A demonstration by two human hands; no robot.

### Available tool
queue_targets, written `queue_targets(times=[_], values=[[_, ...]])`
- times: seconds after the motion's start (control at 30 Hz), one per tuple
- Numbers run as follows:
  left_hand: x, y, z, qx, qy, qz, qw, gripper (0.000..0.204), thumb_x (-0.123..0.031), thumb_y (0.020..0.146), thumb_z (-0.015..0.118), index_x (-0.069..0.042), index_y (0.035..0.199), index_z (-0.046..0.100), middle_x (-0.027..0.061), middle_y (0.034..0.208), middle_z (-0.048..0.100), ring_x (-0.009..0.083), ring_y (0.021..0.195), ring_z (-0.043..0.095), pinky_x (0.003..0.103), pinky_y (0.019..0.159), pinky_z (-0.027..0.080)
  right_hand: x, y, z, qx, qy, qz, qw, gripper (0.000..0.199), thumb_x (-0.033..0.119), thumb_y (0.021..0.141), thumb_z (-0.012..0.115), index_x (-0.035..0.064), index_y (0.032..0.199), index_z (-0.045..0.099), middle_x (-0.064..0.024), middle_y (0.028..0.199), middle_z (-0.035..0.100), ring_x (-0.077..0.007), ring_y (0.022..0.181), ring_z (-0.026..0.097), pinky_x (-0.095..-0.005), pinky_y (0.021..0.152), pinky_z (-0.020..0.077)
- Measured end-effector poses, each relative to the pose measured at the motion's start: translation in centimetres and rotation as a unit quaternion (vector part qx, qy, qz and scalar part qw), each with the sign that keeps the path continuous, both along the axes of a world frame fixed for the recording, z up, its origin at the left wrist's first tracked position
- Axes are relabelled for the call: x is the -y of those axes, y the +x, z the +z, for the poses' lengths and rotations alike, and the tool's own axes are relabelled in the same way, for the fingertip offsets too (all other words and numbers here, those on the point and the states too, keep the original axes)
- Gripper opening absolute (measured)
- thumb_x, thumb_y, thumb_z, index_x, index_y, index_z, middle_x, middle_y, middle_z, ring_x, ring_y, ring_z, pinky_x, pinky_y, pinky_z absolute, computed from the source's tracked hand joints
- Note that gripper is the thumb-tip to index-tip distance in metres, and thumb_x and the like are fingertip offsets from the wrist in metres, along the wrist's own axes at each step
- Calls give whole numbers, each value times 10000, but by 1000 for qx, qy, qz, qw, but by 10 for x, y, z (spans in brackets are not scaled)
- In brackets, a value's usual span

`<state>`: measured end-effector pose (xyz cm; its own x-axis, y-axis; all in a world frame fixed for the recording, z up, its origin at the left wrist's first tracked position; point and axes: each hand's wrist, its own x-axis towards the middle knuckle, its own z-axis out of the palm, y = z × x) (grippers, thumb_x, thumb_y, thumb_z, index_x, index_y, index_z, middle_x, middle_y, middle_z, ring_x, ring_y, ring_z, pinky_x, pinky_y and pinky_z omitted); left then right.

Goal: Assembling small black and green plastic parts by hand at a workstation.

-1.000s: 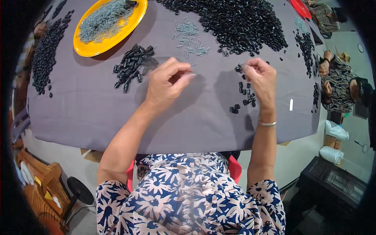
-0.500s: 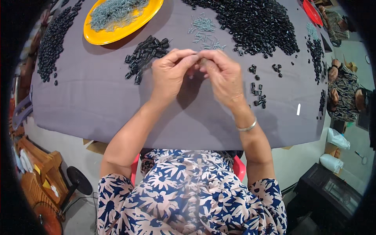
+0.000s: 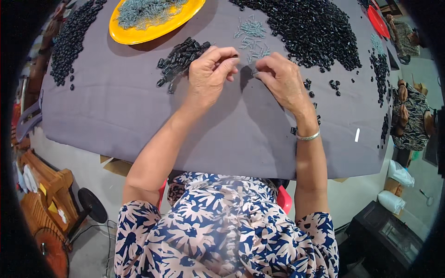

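Observation:
My left hand point(image 3: 211, 74) is closed in a pinch, with the dark end of a small black piece point(image 3: 236, 56) showing at its fingertips. To its right, my right hand point(image 3: 282, 78) pinches a small thin grey piece point(image 3: 254, 72) between thumb and forefinger. The hands are apart above the table. Beside my left hand lies a heap of black cylindrical pieces point(image 3: 178, 60). Just beyond my right fingertips are loose thin grey pieces point(image 3: 252, 30), too small to tell whether they are springs or screws.
A yellow plate point(image 3: 153, 37) of thin grey pieces stands at the far left. A big pile of small black cylinders point(image 3: 315, 37) spreads at the far right, and black rings point(image 3: 67, 51) lie along the left edge. Another person point(image 3: 408, 113) sits at right.
My hands, joined at the fingertips before, have come apart. The right has moved right and slightly down, each hand still pinching. The whole view has shifted a little.

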<state>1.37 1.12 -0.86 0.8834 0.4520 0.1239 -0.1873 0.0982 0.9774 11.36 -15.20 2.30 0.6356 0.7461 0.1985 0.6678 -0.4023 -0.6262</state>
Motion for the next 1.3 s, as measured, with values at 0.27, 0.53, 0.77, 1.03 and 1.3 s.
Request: queue_targets(times=[0.27, 0.53, 0.77, 1.03, 1.3], values=[[2, -1, -2, -15, 18, -40, 999, 108, -9, 895, 615, 6, 986, 670, 18, 888, 589, 74, 715, 604, 201, 594, 498, 6, 15, -10, -58, -16, 13, 998, 63, 46, 818, 663, 3, 852, 631, -33, 732, 602, -119, 650, 576, -279, 589, 459], [7, -3, -1, -51, 37, -109, 992, 125, 6, 883, 622, 19, 1001, 660, 8, 894, 576, 69, 735, 598, 199, 607, 490, 0, -14, 10, -327, 151, -73, 930, 16, 49, 895, 629, 33, 892, 630, 18, 744, 604, -26, 648, 562, -172, 549, 472], [8, -3, 2, -46, 39, -103, 993, 105, -1, 846, 650, 20, 947, 670, 17, 807, 581, 75, 665, 607, 212, 594, 489, 0, -15, -3, -184, 179, -29, 966, 38, 0, 898, 607, 13, 922, 634, 22, 831, 609, -27, 665, 550, -171, 562, 456], [9, -1, -1, -49, 78, -96, 991, 111, 11, 818, 641, 27, 924, 667, 39, 801, 607, 101, 671, 640, 237, 609, 506, -4, -17, 3, -27, 155, -6, 987, 102, -66, 841, 588, 1, 900, 638, -14, 799, 596, -77, 669, 539, -232, 577, 432], [10, -1, -1, -49, 97, -91, 990, 104, 3, 823, 666, 21, 924, 676, 47, 780, 614, 105, 654, 634, 242, 603, 505, -7, -21, 10, 81, 128, 19, 988, 170, -94, 749, 584, 16, 865, 642, -87, 781, 593, -227, 673, 596, -318, 605, 492]])
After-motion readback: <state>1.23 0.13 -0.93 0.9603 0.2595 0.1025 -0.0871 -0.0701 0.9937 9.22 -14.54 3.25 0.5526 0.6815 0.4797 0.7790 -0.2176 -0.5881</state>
